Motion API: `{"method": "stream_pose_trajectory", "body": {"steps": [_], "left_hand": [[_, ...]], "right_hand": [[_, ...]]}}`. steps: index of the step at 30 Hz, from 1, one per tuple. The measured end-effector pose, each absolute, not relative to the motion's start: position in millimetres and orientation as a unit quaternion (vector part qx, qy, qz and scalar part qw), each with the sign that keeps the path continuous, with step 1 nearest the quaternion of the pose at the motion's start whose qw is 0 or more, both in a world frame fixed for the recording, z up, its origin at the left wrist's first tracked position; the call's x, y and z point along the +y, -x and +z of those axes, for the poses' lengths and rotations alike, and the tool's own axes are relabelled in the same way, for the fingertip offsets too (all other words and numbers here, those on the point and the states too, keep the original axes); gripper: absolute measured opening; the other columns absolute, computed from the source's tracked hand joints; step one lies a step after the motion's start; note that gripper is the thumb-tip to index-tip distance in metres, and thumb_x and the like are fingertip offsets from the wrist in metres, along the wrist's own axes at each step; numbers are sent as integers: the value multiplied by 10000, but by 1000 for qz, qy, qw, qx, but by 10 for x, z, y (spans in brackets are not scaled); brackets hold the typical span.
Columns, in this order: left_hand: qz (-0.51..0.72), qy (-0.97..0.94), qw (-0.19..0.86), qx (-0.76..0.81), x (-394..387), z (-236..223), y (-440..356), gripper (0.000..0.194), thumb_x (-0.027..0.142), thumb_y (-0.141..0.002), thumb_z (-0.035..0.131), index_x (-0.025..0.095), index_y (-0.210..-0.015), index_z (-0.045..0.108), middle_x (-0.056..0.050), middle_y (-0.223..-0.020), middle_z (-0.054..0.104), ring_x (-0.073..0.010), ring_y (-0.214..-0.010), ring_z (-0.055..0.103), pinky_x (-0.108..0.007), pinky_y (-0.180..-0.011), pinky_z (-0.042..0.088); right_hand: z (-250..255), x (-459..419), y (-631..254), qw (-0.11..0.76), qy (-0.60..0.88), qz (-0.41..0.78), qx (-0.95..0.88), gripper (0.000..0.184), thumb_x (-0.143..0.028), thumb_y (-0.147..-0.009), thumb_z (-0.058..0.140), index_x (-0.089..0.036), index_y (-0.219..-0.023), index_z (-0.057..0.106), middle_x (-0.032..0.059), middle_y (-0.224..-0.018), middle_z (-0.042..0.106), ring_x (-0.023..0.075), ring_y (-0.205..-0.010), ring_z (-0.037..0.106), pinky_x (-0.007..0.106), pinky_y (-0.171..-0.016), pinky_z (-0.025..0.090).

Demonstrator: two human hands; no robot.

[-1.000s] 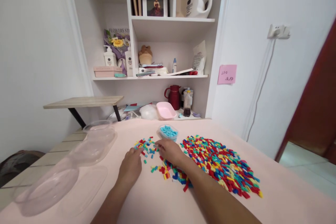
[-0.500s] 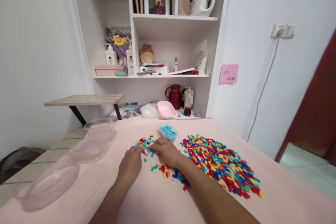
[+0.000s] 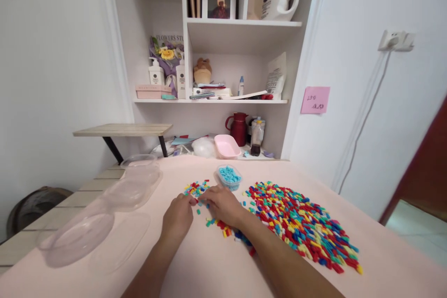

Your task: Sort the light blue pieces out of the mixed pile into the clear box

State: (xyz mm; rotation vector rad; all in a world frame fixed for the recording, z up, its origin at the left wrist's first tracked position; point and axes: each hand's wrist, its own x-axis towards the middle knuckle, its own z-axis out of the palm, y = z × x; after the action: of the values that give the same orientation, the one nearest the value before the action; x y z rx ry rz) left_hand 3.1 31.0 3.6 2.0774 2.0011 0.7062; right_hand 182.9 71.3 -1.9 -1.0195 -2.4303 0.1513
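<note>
I see clear plastic containers (image 3: 75,238) leftmost, seemingly out of the way. The left hand (image 3: 177,219) and right hand (image 3: 225,207) curl beside a small toy-brick cluster (image 3: 195,188), fingertips close; I can't tell whether they pinch anything. Beyond, the tub (image 3: 232,187) of light-blue bricks (image 3: 228,174) stands likely within easy reach; a mixed brick pile (image 3: 303,223) spreads rightward.

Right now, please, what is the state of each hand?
Left hand: curled beside the small pile of coloured pieces; whether it holds one cannot be told.
Right hand: bent downward at the same pile; whether it holds anything cannot be told.
</note>
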Motion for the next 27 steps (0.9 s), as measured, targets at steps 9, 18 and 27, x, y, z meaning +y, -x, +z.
{"method": "stream_pose_trajectory", "body": {"steps": [9,18,27], "left_hand": [[240,-687,94,680,298,46,-34,371,136,-889,366,240,-961,714,-56,-1096,665,-186,-1041,598,-286,-855,423],[254,-697,96,664,306,11,-18,371,126,-885,384,247,-959,727,-45,-1086,676,-179,-1058,594,-284,-899,426],[259,-701,111,655,321,7,-13,404,66,-858,384,229,-936,745,-51,-1086,682,-172,-1074,595,-282,-937,420]], "right_hand": [[-9,704,-1852,224,399,89,-885,406,-69,-819,481,-298,-1064,712,0,-1060,725,213,-1045,575,323,-885,361],[192,832,-2115,398,409,79,-817,404,-128,-879,454,-255,-1210,647,41,-1232,658,211,-1154,555,379,-1014,395],[153,1014,-2450,493,447,89,-741,387,-159,-871,419,-203,-1165,667,90,-1272,615,223,-1196,546,403,-1055,399]]}}
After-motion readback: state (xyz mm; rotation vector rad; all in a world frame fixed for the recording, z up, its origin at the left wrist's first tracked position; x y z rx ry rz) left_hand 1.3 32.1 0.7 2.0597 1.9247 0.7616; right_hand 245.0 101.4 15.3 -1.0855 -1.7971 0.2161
